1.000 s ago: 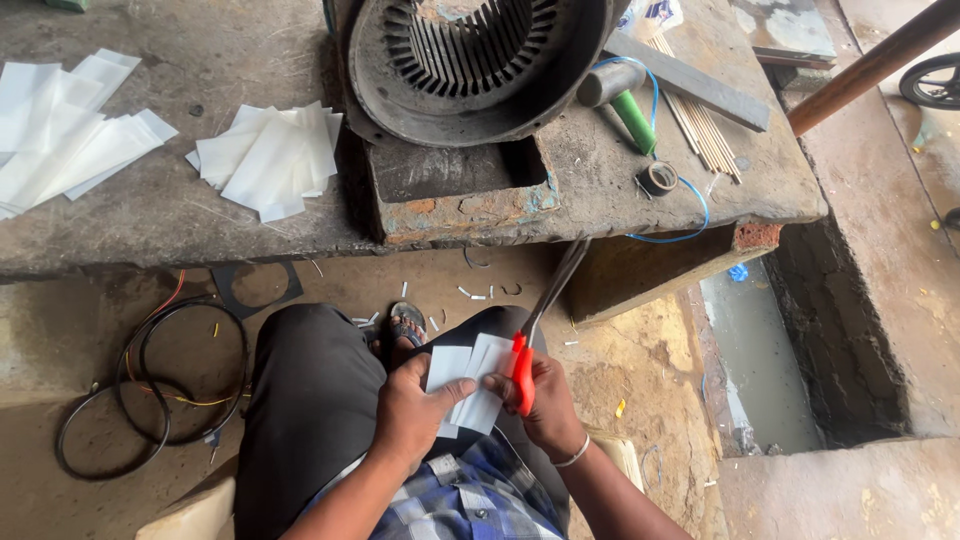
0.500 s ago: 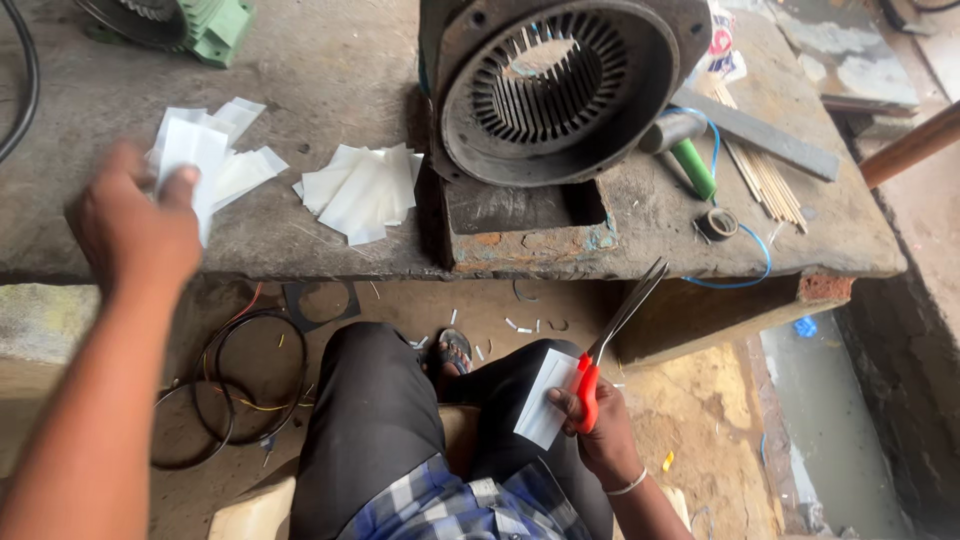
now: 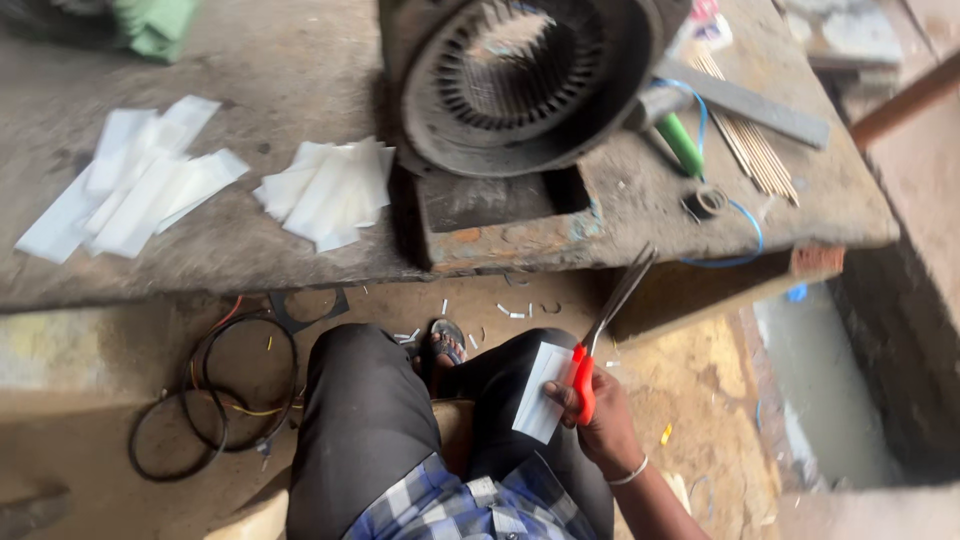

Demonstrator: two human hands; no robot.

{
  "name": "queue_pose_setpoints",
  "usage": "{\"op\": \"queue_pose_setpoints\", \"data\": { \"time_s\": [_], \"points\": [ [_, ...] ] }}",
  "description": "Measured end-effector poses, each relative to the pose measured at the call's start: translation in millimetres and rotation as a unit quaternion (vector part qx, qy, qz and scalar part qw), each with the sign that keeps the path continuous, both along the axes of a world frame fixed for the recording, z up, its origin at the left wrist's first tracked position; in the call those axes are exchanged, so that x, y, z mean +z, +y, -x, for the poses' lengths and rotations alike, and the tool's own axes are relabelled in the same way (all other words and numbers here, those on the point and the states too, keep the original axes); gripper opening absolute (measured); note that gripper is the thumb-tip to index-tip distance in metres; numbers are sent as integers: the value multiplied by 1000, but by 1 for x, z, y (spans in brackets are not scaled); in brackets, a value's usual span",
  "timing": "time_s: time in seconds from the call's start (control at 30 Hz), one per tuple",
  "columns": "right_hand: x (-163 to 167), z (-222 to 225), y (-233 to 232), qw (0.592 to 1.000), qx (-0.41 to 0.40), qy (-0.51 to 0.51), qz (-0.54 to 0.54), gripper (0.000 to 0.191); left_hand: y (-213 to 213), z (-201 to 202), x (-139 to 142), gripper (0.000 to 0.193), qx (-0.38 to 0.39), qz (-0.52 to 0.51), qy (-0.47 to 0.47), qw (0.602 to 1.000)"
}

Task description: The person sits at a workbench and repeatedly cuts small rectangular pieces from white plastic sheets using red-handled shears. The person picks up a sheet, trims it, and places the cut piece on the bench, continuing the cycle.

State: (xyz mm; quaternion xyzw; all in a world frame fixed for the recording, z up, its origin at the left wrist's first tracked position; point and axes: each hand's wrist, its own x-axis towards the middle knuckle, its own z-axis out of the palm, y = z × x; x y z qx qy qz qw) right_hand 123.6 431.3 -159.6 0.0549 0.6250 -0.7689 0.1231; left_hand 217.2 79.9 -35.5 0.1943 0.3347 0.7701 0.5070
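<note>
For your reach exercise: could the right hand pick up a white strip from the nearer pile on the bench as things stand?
Probably not at once: the right hand already holds red-handled scissors and a white strip, down at the lap, below the pile.

Right hand (image 3: 605, 425): scissors (image 3: 605, 325), glossy red plastic handles, bare grey metal blades; white paper strip (image 3: 540, 393), smooth, matt. Workbench (image 3: 250, 260): rough grey concrete-like top, worn, stained. Motor stator housing (image 3: 520, 80): dark cast metal, dull, rust patches on base. Paper strip piles (image 3: 330, 190): white, smooth. Trousers (image 3: 365, 420): dark matt cloth. Shirt (image 3: 460, 510): checked woven cloth. Coiled cable (image 3: 215, 395): black rubbery sheath.
</note>
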Motion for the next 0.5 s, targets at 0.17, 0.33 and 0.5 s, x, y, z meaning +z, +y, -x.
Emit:
{"op": "queue_pose_setpoints", "data": {
  "time_s": [0.17, 0.33, 0.5],
  "points": [
    [-4, -2, 7, 998, -11, -57, 3, 27, 32, -3, -2, 55, 209, -58, -181, 959],
    [-8, -9, 9, 998, 29, 54, 19, 16, 88, 26, -24, 61, 280, -85, -229, 928],
    [-8, -11, 4, 996, 18, 51, 67, 14, 116, 29, -34, 68, 291, -105, -242, 920]
  ]
}}
